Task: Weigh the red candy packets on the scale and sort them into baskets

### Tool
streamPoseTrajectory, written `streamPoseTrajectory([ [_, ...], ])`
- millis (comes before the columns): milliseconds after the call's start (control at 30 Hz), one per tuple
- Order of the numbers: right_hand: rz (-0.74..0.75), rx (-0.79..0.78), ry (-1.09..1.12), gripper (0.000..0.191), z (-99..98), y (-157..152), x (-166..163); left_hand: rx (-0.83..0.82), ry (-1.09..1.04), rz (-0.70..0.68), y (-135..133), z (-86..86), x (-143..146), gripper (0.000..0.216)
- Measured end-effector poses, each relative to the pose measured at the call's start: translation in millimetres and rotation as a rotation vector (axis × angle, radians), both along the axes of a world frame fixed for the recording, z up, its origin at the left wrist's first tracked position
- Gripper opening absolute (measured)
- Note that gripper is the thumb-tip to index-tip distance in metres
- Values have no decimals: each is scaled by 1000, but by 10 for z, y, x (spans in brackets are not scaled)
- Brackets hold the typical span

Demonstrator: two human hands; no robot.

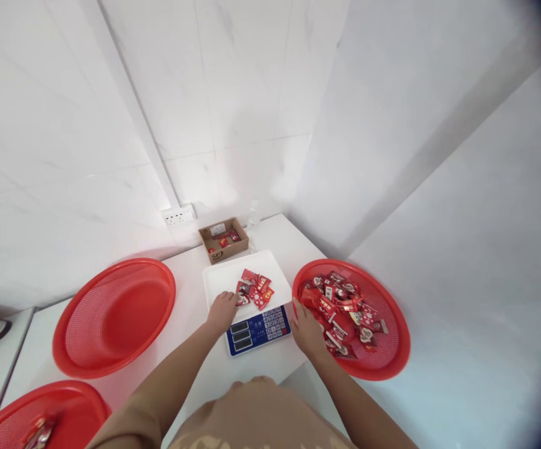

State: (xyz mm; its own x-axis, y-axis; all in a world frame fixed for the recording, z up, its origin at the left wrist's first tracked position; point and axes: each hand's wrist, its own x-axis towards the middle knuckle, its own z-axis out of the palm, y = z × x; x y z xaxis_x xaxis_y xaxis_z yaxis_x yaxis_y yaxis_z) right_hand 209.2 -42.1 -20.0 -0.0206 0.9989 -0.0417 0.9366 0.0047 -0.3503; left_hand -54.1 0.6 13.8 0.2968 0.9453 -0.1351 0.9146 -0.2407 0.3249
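On scale tray [223, 277]: red packets [254, 289]; right basket [394, 362] full.

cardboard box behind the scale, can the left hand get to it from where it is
Probably yes. The left hand rests at the near edge of the scale tray, and the cardboard box sits open just beyond it. Only the low pile of red packets lies to one side, so reaching over looks unobstructed.

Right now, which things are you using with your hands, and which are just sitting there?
In use:
left hand on the sweets piled on the white scale
right hand at the rim of the red basket of sweets

Just sitting there:
empty red basket
cardboard box
wall socket
another red basket at the near left
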Motion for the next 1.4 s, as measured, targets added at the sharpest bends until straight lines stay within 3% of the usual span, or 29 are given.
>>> streamPoseTrajectory([
  [267, -8, 31, 1, 50, -80, 2, 26, -87, -102, 152, -143, 103, -34, 32],
  [400, 44, 152, 24, 46, -2, -28, -38, -140, -174, 117, -332, 205, 34, 30],
  [500, 255, 143, 241, 49, 162, -73, -241, -175, -212, 45, -465, 286, 145, 27],
  [633, 393, -85, 576, 43, 397, -111, -606, -212, -238, 6, -562, 335, 271, 25],
  [733, 339, -143, 699, 29, 484, -92, -735, -217, -259, 43, -562, 295, 211, 26],
  [800, 241, -100, 715, 29, 492, -51, -695, -138, -276, 152, -531, 246, 46, 36],
  [900, -5, -14, 718, 35, 465, 42, -462, 105, -193, 382, -480, 177, -373, 47],
  [967, -174, 34, 701, 39, 447, 103, -233, 180, -51, 525, -478, 147, -701, 53],
  [1067, -361, 96, 593, 42, 427, 150, 121, 39, 143, 689, -556, 121, -1112, 60],
  [1167, -481, 87, 480, 45, 381, 144, 375, -143, 171, 707, -693, 104, -1307, 55],
  [1267, -449, 182, 390, 48, 312, 144, 440, -183, 142, 661, -829, 91, -1303, 48],
  [1400, -203, 391, 284, 54, 239, 214, 188, -206, 76, 592, -996, 70, -1165, 47],
])
